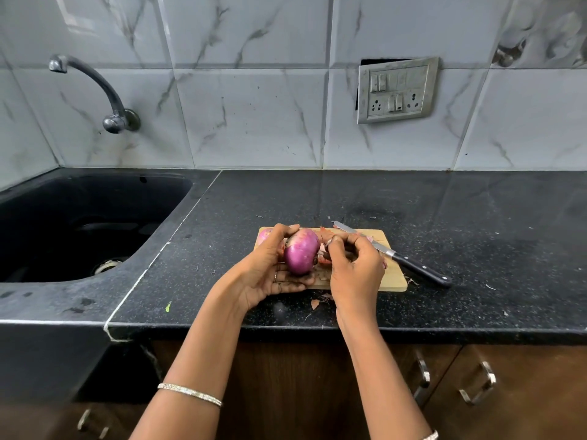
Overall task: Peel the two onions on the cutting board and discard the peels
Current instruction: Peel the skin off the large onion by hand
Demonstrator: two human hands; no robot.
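A black sink [79, 223] is set into the counter [476, 217] at the left. A second onion [263, 236] is located at the far left corner of the cutting board [394, 279], partly hidden behind the left hand [270, 271]. The left hand is curled round a purple onion [301, 250], which is held just above the board. At this onion's right end, a strip of peel [321, 249] is pinched between thumb and fingertips of the right hand [355, 268]. Peel scraps [316, 303] are scattered on the counter at the board's near edge. A knife [400, 255] is laid across the board's right corner, its black handle over the counter.
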